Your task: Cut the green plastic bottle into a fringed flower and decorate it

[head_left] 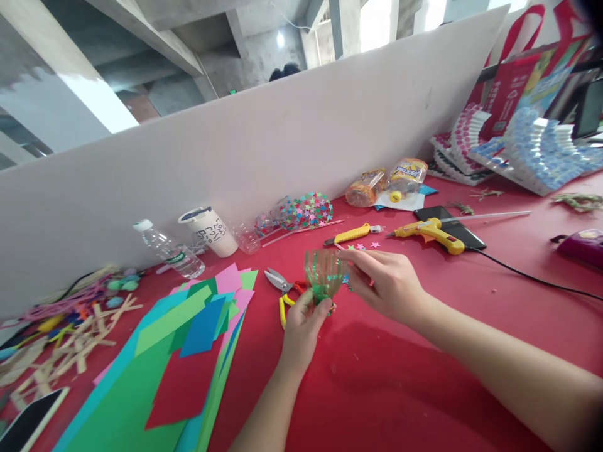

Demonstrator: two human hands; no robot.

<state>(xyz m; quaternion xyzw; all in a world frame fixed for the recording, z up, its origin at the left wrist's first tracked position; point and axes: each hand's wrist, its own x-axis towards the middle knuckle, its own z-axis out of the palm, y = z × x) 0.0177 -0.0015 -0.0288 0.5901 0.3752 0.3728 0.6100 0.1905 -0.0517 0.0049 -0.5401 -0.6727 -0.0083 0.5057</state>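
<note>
My left hand (301,329) is closed around the base of a cut green plastic bottle bottom (323,274), holding it upright above the red table (405,370). My right hand (384,282) reaches in from the right with its fingers pinched against the bottle piece's rim; what the fingertips hold, if anything, is too small to make out. Small coloured paper stars (362,247) lie on the table just behind the hands. Yellow-handled scissors (281,290) lie to the left of the bottle piece.
Coloured paper sheets (188,339) fan out at the left, with wooden sticks (61,351) beyond. A yellow glue gun (431,233) with its black cord, a yellow utility knife (349,235), a star-covered bottle (301,212), a paper cup (210,231) and a water bottle (169,251) line the white partition (282,144).
</note>
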